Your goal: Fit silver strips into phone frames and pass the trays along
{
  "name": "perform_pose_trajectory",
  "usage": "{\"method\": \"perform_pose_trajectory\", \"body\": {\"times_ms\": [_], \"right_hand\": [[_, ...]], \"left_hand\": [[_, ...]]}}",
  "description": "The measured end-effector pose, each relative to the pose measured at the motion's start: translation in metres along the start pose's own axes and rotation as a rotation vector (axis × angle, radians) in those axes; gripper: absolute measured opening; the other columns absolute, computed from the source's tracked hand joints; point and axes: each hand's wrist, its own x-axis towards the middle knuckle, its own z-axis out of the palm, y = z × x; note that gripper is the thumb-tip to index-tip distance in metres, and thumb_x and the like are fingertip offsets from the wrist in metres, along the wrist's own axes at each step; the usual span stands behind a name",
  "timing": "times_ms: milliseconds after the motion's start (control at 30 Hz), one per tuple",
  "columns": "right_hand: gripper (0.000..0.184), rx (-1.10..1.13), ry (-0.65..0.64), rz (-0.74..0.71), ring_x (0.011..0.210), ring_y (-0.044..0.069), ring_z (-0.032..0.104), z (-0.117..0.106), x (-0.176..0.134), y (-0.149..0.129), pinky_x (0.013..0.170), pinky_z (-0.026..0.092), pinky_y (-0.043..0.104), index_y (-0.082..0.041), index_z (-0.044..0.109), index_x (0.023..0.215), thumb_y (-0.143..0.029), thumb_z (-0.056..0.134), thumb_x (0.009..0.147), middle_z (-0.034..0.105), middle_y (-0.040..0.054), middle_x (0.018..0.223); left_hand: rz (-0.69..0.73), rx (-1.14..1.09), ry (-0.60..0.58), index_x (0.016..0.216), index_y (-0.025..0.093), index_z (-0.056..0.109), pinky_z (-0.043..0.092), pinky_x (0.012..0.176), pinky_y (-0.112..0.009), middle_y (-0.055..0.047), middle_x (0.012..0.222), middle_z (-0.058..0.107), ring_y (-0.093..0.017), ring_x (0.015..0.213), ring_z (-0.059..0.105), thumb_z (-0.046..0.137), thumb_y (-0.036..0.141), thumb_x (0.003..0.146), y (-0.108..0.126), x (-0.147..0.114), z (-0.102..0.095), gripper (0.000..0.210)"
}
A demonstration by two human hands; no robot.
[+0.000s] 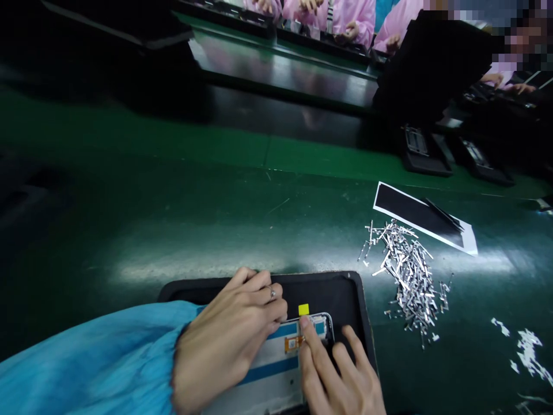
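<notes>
A flat electronic device panel (276, 369), silver with blue strips and a rounded corner, lies in a black padded tray (358, 300). On it is an orange flex cable (292, 344), and a yellow tab (303, 309) sticks out at its upper edge. My left hand (235, 328), with a ring on one finger, has its fingers curled together over the panel's upper edge; its fingertips are partly hidden. My right hand (334, 369) touches the panel with its index fingertip just below the yellow tab. Its thumb is by the flex cable and its other fingers are spread.
Right of the tray lies a heap of small metal strips (410, 274). Behind it, black tweezers (444, 214) rest on a white-edged black sheet (415, 213). White scraps (529, 351) lie far right. Across the bench, trays hold devices (416, 141); people in pink sleeves (360, 17) work beyond.
</notes>
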Motion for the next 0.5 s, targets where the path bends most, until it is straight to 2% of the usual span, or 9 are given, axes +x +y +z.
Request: {"method": "perform_pose_trajectory", "body": {"times_ms": [100,200,267,333,400,500], "right_hand": [[0.024,0.001,0.017,-0.002,0.047,0.011,0.043,0.000,0.001,0.000,0.068,0.042,0.034,-0.017,0.058,0.071,-0.007,0.038,0.080,0.066,0.0033,0.088],[0.023,-0.010,0.045,0.026,0.046,0.011,0.044,0.002,0.001,-0.006,0.068,0.042,0.035,-0.017,0.058,0.069,-0.008,0.039,0.080,0.066,0.0034,0.086],[0.023,-0.021,0.084,0.121,0.046,0.011,0.045,0.005,0.001,-0.013,0.069,0.042,0.036,-0.017,0.057,0.068,-0.007,0.040,0.079,0.067,0.0040,0.084],[0.022,-0.031,0.128,0.202,0.045,0.011,0.044,0.007,0.003,-0.019,0.070,0.042,0.037,-0.017,0.056,0.067,-0.007,0.041,0.078,0.067,0.0044,0.081],[0.022,-0.026,0.134,0.149,0.044,0.010,0.044,0.007,0.005,-0.021,0.070,0.042,0.035,-0.017,0.057,0.067,-0.006,0.041,0.078,0.067,0.0038,0.079],[0.024,-0.015,0.093,-0.033,0.044,0.009,0.045,0.007,0.009,-0.017,0.067,0.044,0.032,-0.017,0.058,0.068,-0.006,0.040,0.078,0.067,0.0030,0.080]], "left_hand": [[0.019,0.076,-0.130,0.065,0.021,0.050,0.026,0.065,-0.032,0.004,0.071,0.056,-0.017,0.070,0.047,0.043,0.011,0.076,-0.005,0.005,-0.009,0.016],[0.026,0.181,-0.232,0.062,0.019,0.049,0.026,0.060,-0.031,0.002,0.064,0.057,-0.019,0.065,0.050,0.055,0.019,0.074,-0.011,0.009,-0.014,0.014],[0.026,0.252,-0.242,0.056,0.019,0.047,0.026,0.059,-0.030,0.003,0.055,0.055,-0.017,0.058,0.049,0.059,0.025,0.073,-0.014,0.010,-0.014,0.021],[0.036,0.310,-0.199,0.053,0.019,0.047,0.026,0.059,-0.030,0.003,0.050,0.053,-0.016,0.054,0.049,0.057,0.030,0.075,-0.015,0.010,-0.014,0.027],[0.034,0.325,-0.157,0.053,0.019,0.047,0.026,0.061,-0.031,0.003,0.048,0.053,-0.017,0.053,0.049,0.051,0.032,0.079,-0.015,0.008,-0.013,0.030],[-0.004,0.278,-0.145,0.051,0.018,0.046,0.025,0.062,-0.031,0.003,0.047,0.051,-0.017,0.054,0.049,0.053,0.032,0.079,-0.015,0.004,-0.011,0.032]]}}
